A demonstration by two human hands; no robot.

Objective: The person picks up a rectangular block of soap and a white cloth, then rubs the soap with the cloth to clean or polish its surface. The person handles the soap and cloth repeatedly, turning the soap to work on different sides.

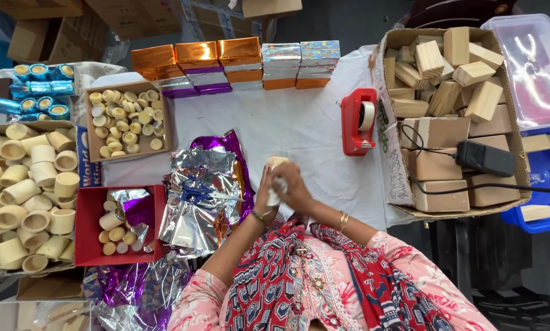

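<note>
Pale wood peeks out between two hands at the near edge of the white-covered table [299, 122]: a small cylinder piece [276, 163], its top showing above the fingers, the rest swallowed by the grip. Left hand [266, 190] wraps it from the left, right hand [294, 187] closes over from the right, both clasped on the same piece; a white scrap shows between the palms, too hidden to tell what it is. Just left lies crumpled silver and purple foil [204, 196], blue-handled scissors [196, 191] resting on top. Beyond the right hand stands a red tape dispenser [357, 121]. Over at the right, a cardboard box of wooden blocks [450, 104], a black adapter on them; its cable runs off frame. Far left, a tray of hollow wooden cups [26, 190] is cut by the edge
</note>
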